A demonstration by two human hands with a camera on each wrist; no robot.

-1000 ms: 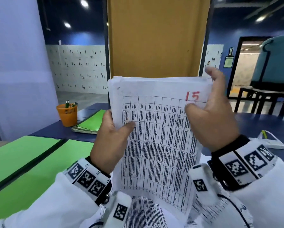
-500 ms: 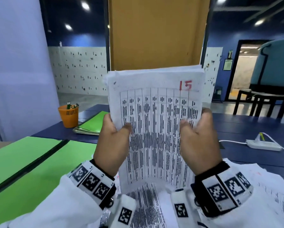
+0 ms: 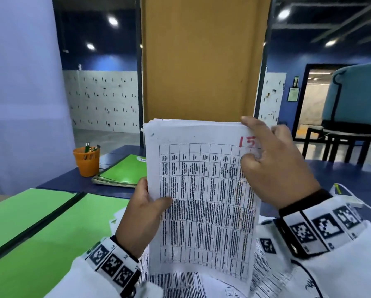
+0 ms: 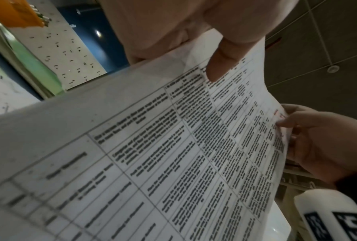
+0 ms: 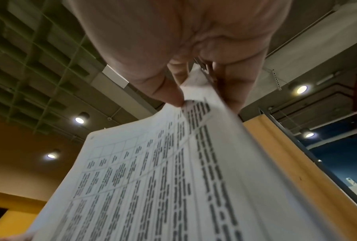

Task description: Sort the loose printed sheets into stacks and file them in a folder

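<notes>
A stack of printed sheets (image 3: 203, 190) is held upright in front of the person, above the near edge of the table (image 3: 341, 175), with a table of dense print facing them and a red "15" handwritten near its top right corner. The left hand (image 3: 141, 214) grips the stack at the middle of its left edge — thumb laid across the front page, fingers hidden behind. The left wrist view shows that thumb (image 4: 223, 65) pressed flat on the print. The right hand (image 3: 274, 166) holds the upper right corner: its forefinger reaches to the top edge, and its thumb rests on the front page just below the "15". In the right wrist view the thumb (image 5: 163, 88) and fingers close on the stack's edge, with the pages between them. The bottom of the stack curls toward the person, just over more printed sheets (image 3: 180, 284) lying loose on the table's near edge between the two white sleeves.

An open green folder (image 3: 40, 229) lies at the table's near left. Further back on the left — well apart from the hands — sit a stack of green notebooks (image 3: 124, 173) and an orange pen cup (image 3: 86, 161) just beside them. A white power strip (image 3: 349, 198) shows past the right wrist.
</notes>
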